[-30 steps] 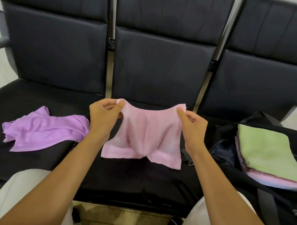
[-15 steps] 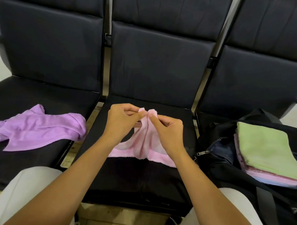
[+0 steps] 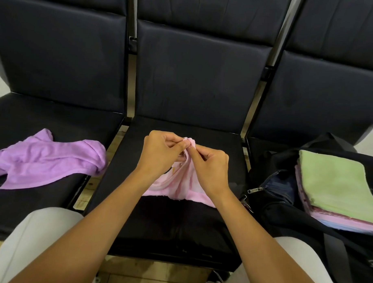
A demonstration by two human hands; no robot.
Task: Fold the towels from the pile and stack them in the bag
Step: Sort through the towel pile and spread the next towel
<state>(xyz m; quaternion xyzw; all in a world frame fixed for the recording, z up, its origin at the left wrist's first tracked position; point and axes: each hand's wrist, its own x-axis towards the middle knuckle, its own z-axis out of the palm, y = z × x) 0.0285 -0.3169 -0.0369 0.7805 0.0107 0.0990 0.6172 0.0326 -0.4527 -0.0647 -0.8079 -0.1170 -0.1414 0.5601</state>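
Note:
A pale pink towel (image 3: 181,184) hangs folded in half over the middle seat, its lower edge resting on the cushion. My left hand (image 3: 162,154) and my right hand (image 3: 209,166) meet at its top, each pinching an upper corner, and the two corners are pressed together. A crumpled purple towel (image 3: 47,158) lies on the left seat. On the right seat a black bag (image 3: 270,186) stands open, and a stack of folded towels (image 3: 336,186) with a green one on top sits in it.
Three dark padded seats (image 3: 196,86) stand in a row, joined by metal bars. My light trousers show at the bottom left and right. A wooden floor lies below the seat fronts. A grey bag strap (image 3: 336,254) runs across the bag's front.
My hands have come together from a spread hold, bringing the pink towel's two top corners to meet, so the towel now hangs doubled. The view has tilted slightly.

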